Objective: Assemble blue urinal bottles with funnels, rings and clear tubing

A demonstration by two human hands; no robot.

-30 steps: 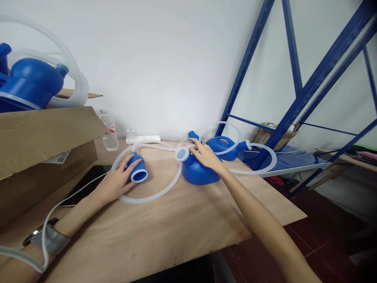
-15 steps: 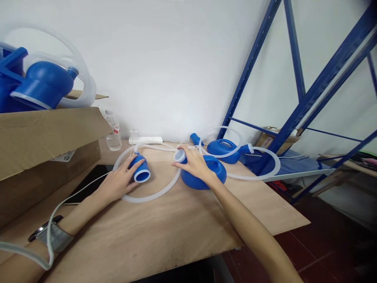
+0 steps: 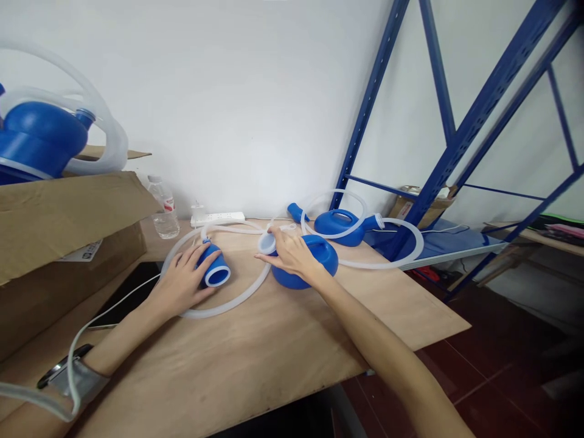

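My left hand [image 3: 185, 277] curls around a small blue plastic funnel cup [image 3: 210, 266], whose white-rimmed mouth faces me. A translucent hose [image 3: 237, 302] loops over the table from the cup's narrow end. My right hand [image 3: 292, 252] is closed at the neck of a blue plastic bottle [image 3: 294, 280] with a moulded handle, lying on its side. Thumb and fingers hold the white cap [image 3: 266, 244] on that neck. Behind it lies a second blue bottle [image 3: 335, 228] with a hose, next to another blue funnel cup [image 3: 297, 212].
An open cardboard box [image 3: 77, 210] on the left holds more blue bottles [image 3: 41, 137] and hoses. A water bottle [image 3: 165, 210] and a power strip [image 3: 221, 218] stand by the wall. A dark tablet-like slab [image 3: 125, 292] lies near the box. Blue metal shelving [image 3: 449, 155] rises at the right.
The view has turned slightly right, so everything sits further left. My left fingers have shifted a little on the funnel cup. My right hand stays on the bottle's cap.
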